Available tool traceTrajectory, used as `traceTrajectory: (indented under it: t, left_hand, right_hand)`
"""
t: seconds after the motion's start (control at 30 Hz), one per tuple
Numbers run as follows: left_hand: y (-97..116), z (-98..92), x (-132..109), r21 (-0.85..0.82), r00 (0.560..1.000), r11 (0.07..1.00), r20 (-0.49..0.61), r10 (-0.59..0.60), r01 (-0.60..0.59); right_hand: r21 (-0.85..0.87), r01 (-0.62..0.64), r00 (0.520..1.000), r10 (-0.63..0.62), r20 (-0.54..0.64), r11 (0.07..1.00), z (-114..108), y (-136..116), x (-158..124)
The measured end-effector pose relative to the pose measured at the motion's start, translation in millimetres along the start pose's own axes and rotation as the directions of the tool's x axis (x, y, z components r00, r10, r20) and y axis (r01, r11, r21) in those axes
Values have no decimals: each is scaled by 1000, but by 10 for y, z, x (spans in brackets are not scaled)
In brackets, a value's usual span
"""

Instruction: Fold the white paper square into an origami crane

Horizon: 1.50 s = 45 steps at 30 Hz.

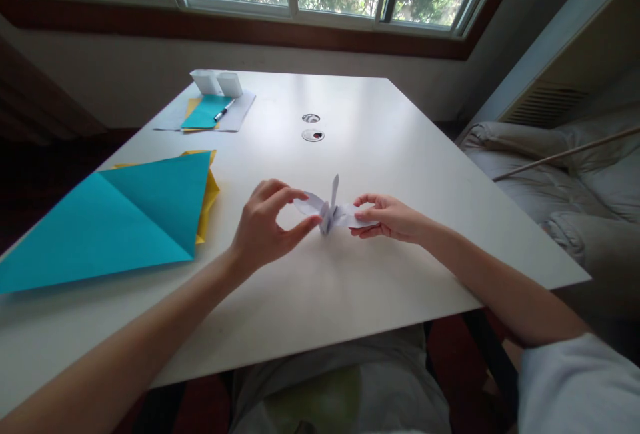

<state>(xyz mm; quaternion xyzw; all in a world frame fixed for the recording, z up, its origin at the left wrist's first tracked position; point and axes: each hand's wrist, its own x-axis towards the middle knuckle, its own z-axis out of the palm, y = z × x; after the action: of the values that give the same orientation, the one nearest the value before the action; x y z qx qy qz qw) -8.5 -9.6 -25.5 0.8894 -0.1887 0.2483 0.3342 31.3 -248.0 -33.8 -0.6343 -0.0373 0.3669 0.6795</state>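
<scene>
A white folded paper crane [327, 215] is held just above the tabletop, its wings spread sideways and one thin point sticking up. My left hand [267, 221] curves around the left wing, index fingertip at the wing's upper edge and thumb tip by the crane's body. On the other side, my right hand [387, 217] pinches the right wing between thumb and fingers. The crane's underside is hard to make out.
On the white table [340, 294], a large folded blue paper [145, 211] overlaps a yellow paper [207, 211] at left. Farther back are a smaller blue sheet [206, 113], a pen [223, 111] and white folded box-like pieces [229, 85]. Two round fittings [313, 135] sit mid-table.
</scene>
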Motion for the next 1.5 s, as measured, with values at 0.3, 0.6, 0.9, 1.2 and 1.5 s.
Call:
traceTrajectory:
  t: [0.3, 0.6, 0.9, 1.2, 1.5]
  left_hand:
    - [120, 61, -19, -190, 988, 977, 138, -68, 94]
    - [153, 105, -17, -343, 972, 927, 224, -74, 150]
    - [99, 129, 7, -445, 939, 835, 264, -222, 322]
    - [116, 119, -13, -438, 931, 831, 279, -236, 342]
    - [165, 97, -18, -435, 964, 866, 197, -177, 248]
  right_hand:
    - [-519, 292, 915, -393, -94, 803, 12, -10, -6]
    - [-728, 487, 795, -591, 139, 484, 137, 33, 11]
    - [-778, 424, 801, -593, 83, 464, 167, 31, -9]
    - [-791, 411, 798, -598, 72, 453, 167, 33, -25]
    - [-779, 422, 802, -591, 83, 464, 195, 31, -28]
